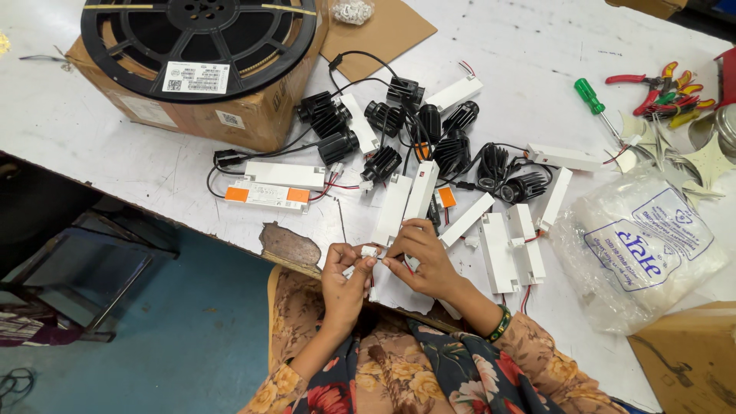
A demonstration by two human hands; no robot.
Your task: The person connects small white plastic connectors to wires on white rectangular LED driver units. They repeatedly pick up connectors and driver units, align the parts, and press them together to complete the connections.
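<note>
A: What are the hands doing?

B: Both are pinched on one small white connector (369,251) at about six o'clock, just above the near edge of the table (92,130). The left hand (343,280) grips it from seven o'clock with thumb and fingers closed; the right hand (424,261) comes in from five o'clock, fingertips closed on the connector's other end. A green bangle (500,325) sits on the right wrist.

A: What lies closest to them?

B: A white driver box (392,208) lies just beyond the fingers, toward twelve o'clock, with a second one beside it. More white boxes (511,247) lie side by side at three o'clock from the hands.

A: And further out?

B: A tangle of black finned lamp bodies (399,138) with black leads fills the middle of the table. At ten o'clock a box with orange ends (266,195) lies flat. Far off at eleven o'clock a black reel (198,37) rests on a cardboard carton (245,115). At three o'clock there is a crumpled clear plastic bag (640,249); at one o'clock a green-handled screwdriver (593,100), and red-handled pliers (652,88) just beyond it.
</note>
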